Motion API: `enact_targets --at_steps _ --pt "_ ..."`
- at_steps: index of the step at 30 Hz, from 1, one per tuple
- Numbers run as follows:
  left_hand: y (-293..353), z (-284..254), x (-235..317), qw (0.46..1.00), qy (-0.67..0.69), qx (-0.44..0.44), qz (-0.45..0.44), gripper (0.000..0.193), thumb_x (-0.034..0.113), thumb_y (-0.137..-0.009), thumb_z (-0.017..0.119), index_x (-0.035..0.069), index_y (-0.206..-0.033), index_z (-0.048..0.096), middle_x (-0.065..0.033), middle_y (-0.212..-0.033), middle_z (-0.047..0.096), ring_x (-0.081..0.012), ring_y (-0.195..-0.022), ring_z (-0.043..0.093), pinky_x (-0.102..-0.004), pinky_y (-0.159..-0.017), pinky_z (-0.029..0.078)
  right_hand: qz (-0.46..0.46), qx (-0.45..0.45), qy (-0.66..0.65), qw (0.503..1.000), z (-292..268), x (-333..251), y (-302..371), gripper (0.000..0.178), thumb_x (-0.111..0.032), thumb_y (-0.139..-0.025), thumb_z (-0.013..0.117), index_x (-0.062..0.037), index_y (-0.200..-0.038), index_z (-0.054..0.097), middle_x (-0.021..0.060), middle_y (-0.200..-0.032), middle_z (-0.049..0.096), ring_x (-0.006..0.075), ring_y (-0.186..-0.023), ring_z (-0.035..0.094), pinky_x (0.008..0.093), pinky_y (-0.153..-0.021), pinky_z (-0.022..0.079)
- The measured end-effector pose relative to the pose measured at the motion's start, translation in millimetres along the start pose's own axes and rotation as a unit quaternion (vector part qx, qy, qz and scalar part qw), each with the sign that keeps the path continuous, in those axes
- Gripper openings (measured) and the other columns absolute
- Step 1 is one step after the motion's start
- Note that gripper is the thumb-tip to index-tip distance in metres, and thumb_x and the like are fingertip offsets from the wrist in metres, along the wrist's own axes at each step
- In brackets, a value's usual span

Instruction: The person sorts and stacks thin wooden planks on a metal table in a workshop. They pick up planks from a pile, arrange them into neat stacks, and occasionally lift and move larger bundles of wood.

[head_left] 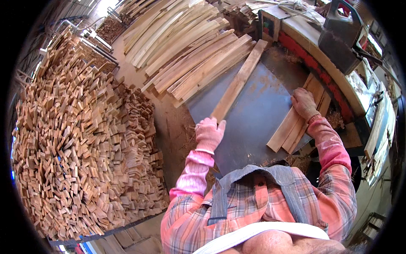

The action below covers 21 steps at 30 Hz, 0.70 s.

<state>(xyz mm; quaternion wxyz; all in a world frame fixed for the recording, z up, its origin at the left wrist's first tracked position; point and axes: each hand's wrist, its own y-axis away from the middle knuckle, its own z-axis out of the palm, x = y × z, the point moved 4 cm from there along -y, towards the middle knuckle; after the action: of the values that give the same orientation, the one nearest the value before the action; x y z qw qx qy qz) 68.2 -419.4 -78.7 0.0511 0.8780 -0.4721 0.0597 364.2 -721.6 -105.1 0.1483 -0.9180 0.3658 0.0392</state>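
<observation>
Grey tabletop [249, 135] below, left hand [209, 133] grips plank [239, 81] extending ahead, right hand [304, 103] atop boards [286, 128], grip unclear.

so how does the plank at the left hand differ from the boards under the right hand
The plank is a single piece; the boards are several together. The left hand grips the plank's near end; the right hand lies partway along the boards. Both are long, narrow wood, slanting away to the right.
</observation>
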Motion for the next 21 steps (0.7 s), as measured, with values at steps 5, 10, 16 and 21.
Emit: enact_targets --at_steps 5,10,16,21 --pt "-28 -9 18 0.964 0.009 0.239 0.114 0.07 0.05 -0.088 0.074 -0.005 -0.128 0.058 -0.0226 -0.119 0.064 -0.0395 -0.115 0.061 -0.0511 -0.098 0.048 -0.138 0.036 -0.044 0.989 1 -113 -70 0.035 -0.025 -0.086 0.066 -0.0057 -0.115 0.071 0.0142 -0.121 0.069 0.0339 -0.121 0.062 0.0463 -0.104 0.049" --pt "-19 35 39 0.98 0.046 0.086 0.172 0.075 0.043 -0.085 0.078 -0.007 -0.136 0.054 -0.0264 -0.122 0.063 -0.0444 -0.114 0.061 -0.0516 -0.101 0.048 -0.259 0.091 -0.091 0.957 30 -203 -119 0.033 -0.033 -0.091 0.067 -0.0078 -0.111 0.072 0.0111 -0.112 0.07 0.0335 -0.112 0.064 0.0454 -0.099 0.05" --pt "-71 -30 -23 0.968 -0.029 0.229 0.099 0.082 0.047 -0.09 0.073 -0.001 -0.151 0.046 -0.0243 -0.141 0.056 -0.0417 -0.132 0.052 -0.0528 -0.113 0.04 -0.072 -0.069 -0.042 0.994 28 -131 -56 0.032 -0.036 -0.093 0.061 -0.0083 -0.098 0.077 0.013 -0.107 0.07 0.0327 -0.112 0.065 0.046 -0.102 0.049" --pt "-150 -34 -125 0.968 -0.126 0.214 -0.03 0.075 0.046 -0.088 0.075 0.005 -0.146 0.05 -0.0196 -0.137 0.058 -0.035 -0.131 0.053 -0.0521 -0.116 0.036 -0.11 0.011 -0.035 0.993 3 -61 -3 0.028 -0.03 -0.093 0.063 -0.0073 -0.107 0.072 0.0135 -0.113 0.069 0.0349 -0.116 0.062 0.049 -0.099 0.049"
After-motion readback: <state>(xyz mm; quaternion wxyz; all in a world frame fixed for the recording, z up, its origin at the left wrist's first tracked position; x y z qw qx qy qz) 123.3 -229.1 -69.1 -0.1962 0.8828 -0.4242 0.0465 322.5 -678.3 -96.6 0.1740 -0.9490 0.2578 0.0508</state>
